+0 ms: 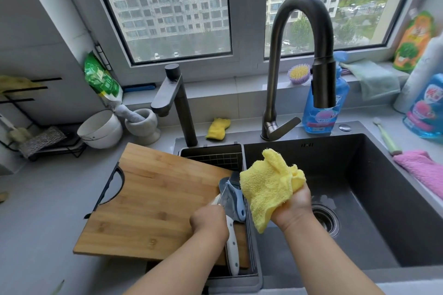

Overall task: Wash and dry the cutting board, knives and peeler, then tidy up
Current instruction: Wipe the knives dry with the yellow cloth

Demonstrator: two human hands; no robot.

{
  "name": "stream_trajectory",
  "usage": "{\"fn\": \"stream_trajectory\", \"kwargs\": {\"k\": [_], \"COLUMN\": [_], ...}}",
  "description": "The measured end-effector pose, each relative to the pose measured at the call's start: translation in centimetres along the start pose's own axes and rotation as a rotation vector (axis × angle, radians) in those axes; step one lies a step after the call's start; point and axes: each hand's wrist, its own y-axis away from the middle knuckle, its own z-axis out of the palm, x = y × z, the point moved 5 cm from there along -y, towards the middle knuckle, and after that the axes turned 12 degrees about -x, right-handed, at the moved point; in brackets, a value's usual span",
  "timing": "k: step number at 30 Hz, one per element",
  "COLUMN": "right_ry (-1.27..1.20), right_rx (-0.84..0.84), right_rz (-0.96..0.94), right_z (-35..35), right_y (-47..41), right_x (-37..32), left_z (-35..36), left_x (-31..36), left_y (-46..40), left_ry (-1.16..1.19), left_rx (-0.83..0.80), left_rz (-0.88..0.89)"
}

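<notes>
The bamboo cutting board (pixel 153 201) lies flat, its right end over the narrow drain compartment (pixel 213 155) of the sink. On that right end rest a white-handled knife (pixel 233 249) and a blue-handled tool (pixel 238 199), overlapping each other. My left hand (pixel 208 221) is down on this pile, fingers curled round a white handle (pixel 215 200) whose thin blade points away from me. My right hand (pixel 293 208) is raised over the sink basin and grips a bunched yellow cloth (pixel 266 187). I cannot pick out the peeler with certainty.
The dark sink basin (pixel 359 187) has a round drain (pixel 326 219). A tall black faucet (pixel 311 31) arches above it and a smaller tap (pixel 177 103) stands to its left. Behind are a white bowl (pixel 99 129), a mortar (pixel 142 122), a yellow sponge (pixel 218 128) and blue bottles (pixel 323 108). A pink cloth (pixel 422 170) lies at the right.
</notes>
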Motion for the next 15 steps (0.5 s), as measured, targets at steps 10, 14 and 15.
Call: {"fn": "stream_trajectory", "kwargs": {"k": [10, 14, 15], "right_ry": [0.089, 0.276, 0.353], "right_rx": [-0.004, -0.059, -0.084], "right_rz": [-0.016, -0.084, -0.08], "right_z": [0.7, 2.3, 2.8], "right_y": [0.0, -0.4, -0.5], "right_x": [0.1, 1.8, 2.6], "left_z": [-2.6, -4.4, -4.9], "left_x": [-3.5, -5.2, -5.3], "left_y": [1.7, 3.5, 4.3], "left_ry": [0.494, 0.899, 0.977], "left_rx": [0.162, 0.079, 0.052], "left_rz": [-0.058, 0.014, 0.05]}}
